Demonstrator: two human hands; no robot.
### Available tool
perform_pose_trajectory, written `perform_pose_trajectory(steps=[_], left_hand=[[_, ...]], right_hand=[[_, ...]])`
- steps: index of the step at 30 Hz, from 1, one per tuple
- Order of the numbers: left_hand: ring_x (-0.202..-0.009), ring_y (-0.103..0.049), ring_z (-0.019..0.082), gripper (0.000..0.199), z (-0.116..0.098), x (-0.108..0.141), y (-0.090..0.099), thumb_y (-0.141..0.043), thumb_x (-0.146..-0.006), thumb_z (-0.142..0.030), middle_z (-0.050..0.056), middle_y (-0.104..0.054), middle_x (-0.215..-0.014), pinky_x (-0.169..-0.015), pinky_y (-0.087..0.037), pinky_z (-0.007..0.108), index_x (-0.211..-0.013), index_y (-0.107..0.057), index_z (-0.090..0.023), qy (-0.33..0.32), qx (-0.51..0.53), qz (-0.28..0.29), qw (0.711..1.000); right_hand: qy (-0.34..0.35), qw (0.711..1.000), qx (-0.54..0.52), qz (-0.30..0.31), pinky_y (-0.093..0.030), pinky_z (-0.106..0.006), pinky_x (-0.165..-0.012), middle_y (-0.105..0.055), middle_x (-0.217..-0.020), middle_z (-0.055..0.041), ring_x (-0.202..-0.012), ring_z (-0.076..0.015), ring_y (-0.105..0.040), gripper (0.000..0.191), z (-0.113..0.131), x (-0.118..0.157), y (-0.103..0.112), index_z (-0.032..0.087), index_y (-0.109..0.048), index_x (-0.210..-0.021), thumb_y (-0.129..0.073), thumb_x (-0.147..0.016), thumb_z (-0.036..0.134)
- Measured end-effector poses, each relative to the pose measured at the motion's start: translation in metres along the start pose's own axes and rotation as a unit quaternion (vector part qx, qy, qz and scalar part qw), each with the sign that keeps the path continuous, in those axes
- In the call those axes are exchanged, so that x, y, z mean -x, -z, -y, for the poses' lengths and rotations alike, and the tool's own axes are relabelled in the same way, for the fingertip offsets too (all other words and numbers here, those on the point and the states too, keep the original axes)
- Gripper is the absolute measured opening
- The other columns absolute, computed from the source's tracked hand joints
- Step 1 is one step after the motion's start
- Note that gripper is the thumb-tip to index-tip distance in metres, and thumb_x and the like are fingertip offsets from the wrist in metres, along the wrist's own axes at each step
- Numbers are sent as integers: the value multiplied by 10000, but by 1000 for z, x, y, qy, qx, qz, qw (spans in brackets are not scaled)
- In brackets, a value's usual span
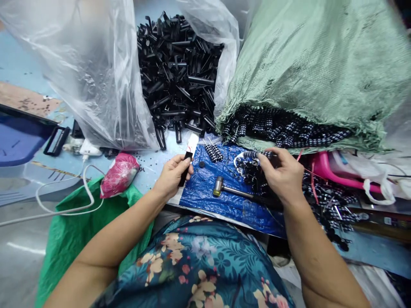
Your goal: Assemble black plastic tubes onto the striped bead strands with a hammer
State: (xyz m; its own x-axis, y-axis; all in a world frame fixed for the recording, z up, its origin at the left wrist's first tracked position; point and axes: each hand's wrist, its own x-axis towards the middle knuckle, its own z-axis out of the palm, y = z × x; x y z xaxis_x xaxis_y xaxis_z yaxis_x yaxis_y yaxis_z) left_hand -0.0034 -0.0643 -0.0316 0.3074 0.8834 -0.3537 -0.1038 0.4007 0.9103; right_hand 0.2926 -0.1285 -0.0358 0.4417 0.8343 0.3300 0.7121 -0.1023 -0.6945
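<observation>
My left hand (175,173) is closed around a black plastic handle-like piece (185,168), held upright at the left edge of a blue plastic sheet (205,192). Over the sheet's right side, my right hand (284,173) pinches a dark rod-shaped piece with a black-and-white pattern (250,154), partly hidden by the fingers. Beneath it lies a pile of small black parts (252,173). Between my hands rests a hammer with a yellowish face (218,187), its handle pointing right. Two patterned rods with thin metal pins (213,152) lie on the sheet behind it.
A clear plastic bag (128,85) spills black plastic pieces (180,77) at the back. To its right, a green woven sack (314,64) holds many patterned rods (272,126). A pink bundle (119,175), white cable (86,188) and green bag (83,231) are at left; a pink basket (330,169) is at right.
</observation>
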Motion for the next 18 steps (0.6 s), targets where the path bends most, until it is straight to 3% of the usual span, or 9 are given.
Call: perform_pose_trajectory(steps=[2,3,7,9,13,16,18], left_hand=[[-434,-469,63,403,1,4,-10,-721,-813,-509,-38,-611,-636,-443,-305,193,-956,-574,-162,14,29,27,999],[-419,-455,57,406,2,5,-17,-706,-831,-516,-43,-608,-625,-439,-305,191,-982,-578,-162,9,32,37,999],[-426,-468,58,407,10,9,-46,-641,-894,-520,-50,-611,-637,-447,-331,185,-1087,-552,-173,-8,0,83,997],[-426,-476,64,398,15,13,-57,-598,-921,-522,-50,-610,-652,-438,-324,189,-1114,-533,-181,-3,-29,115,993],[-429,-429,64,344,18,23,-73,-518,-964,-518,-44,-570,-646,-439,-308,213,-986,-559,-177,-31,-95,130,987],[-608,-511,95,299,19,27,-85,-663,-886,-460,-10,-591,-733,-587,-414,238,-855,-585,-173,-110,-136,109,978],[-724,-538,126,283,19,26,-93,-774,-789,-397,4,-610,-796,-684,-439,262,-858,-621,-169,-144,-145,125,971]], right_hand=[[-89,980,-176,-31,-513,-343,-771,-688,-926,-40,-804,-185,-626,376,5,15,3,220,-675,-985,-679,-843,569],[-150,953,-261,-19,-516,-330,-735,-678,-912,-31,-788,-175,-621,404,11,22,2,225,-670,-971,-652,-852,611],[-352,779,-503,126,-463,-257,-537,-595,-763,17,-590,-113,-530,469,41,46,-7,230,-641,-954,-597,-861,688],[-378,734,-544,148,-386,-209,-463,-525,-672,53,-492,-72,-436,461,53,53,-10,226,-638,-980,-641,-848,667],[-342,745,-559,124,-306,-180,-410,-456,-593,89,-415,-49,-351,459,63,61,-11,246,-616,-1065,-604,-882,667],[-316,771,-548,73,-445,-211,-494,-547,-680,51,-524,-84,-512,442,67,65,-20,240,-606,-1044,-544,-915,659],[-305,791,-528,45,-558,-286,-656,-652,-858,-20,-734,-144,-651,449,68,67,-28,216,-609,-1037,-493,-941,640]])
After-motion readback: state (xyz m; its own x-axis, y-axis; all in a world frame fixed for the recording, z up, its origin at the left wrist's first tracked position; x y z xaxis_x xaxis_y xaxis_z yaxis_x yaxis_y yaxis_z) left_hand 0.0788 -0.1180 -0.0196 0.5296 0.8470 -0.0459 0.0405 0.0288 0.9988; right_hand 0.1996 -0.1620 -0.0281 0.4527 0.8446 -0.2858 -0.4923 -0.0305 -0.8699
